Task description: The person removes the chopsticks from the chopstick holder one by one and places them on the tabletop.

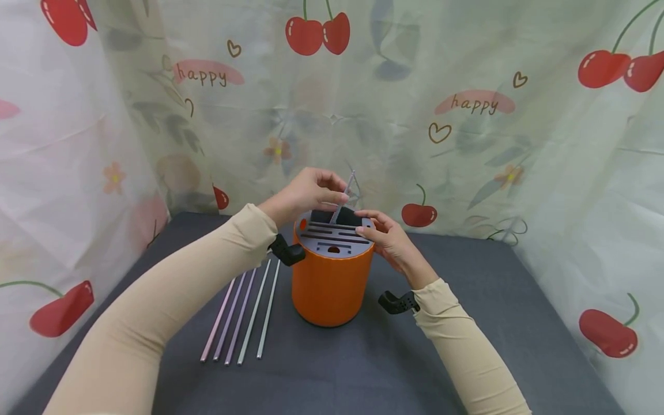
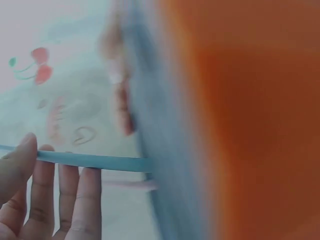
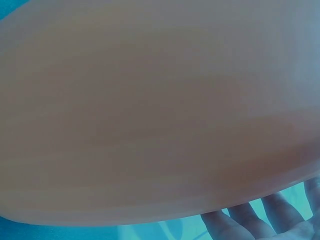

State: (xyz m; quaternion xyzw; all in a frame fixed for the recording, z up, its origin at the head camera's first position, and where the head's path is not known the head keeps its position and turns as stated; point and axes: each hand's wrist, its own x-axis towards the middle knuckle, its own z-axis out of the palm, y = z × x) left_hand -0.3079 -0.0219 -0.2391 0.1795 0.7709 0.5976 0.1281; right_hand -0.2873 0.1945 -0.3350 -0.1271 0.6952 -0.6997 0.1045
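Note:
An orange utensil holder with a grey slotted top stands upright on the dark cloth. Above its back compartment my left hand pinches a thin chopstick between thumb and fingers. The chopstick's lower end reaches the holder's top. Behind it, a second thin pinkish stick shows in the left wrist view. My right hand holds the holder's right rim, its thumb and fingers over the edge. The right wrist view is mostly filled by the holder's blurred side, with fingertips below.
Several metal chopsticks, pink, purple and pale green, lie side by side on the dark cloth left of the holder. A cherry-printed curtain hangs close behind and at both sides.

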